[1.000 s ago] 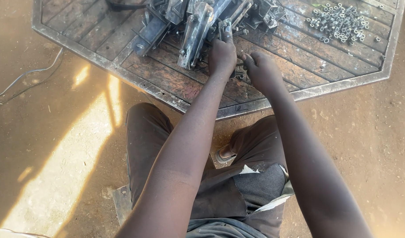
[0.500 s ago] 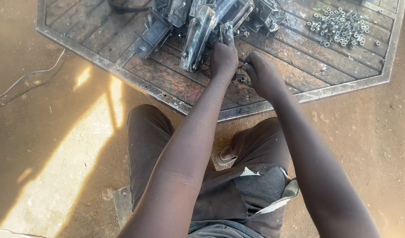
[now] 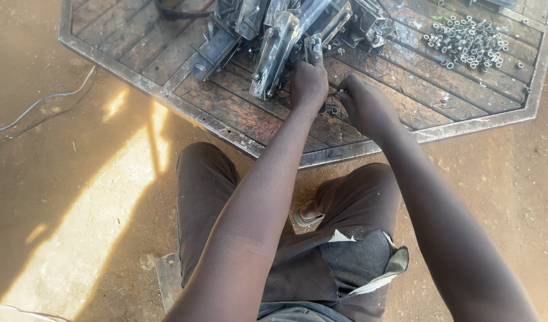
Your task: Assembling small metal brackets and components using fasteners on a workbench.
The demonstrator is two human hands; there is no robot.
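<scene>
My left hand [image 3: 308, 83] is closed around a small grey metal bracket [image 3: 313, 46] that sticks up above the fingers, beside a heap of metal brackets [image 3: 274, 36]. My right hand [image 3: 360, 101] lies just to its right on the rusty wooden-slatted metal table [image 3: 184, 101], fingers pinched on a small dark metal part [image 3: 332, 109] between the two hands; what that part is I cannot make out.
A pile of small nuts and washers [image 3: 468, 42] lies at the table's far right. A black cable [image 3: 172, 12] runs along the back. A thin wire [image 3: 41, 104] trails over the dirt ground at left. My knees are under the table's near edge.
Both hands stay at the same spot by the brackets; the view has tilted down slightly, and the right hand has shifted a little toward the left hand.
</scene>
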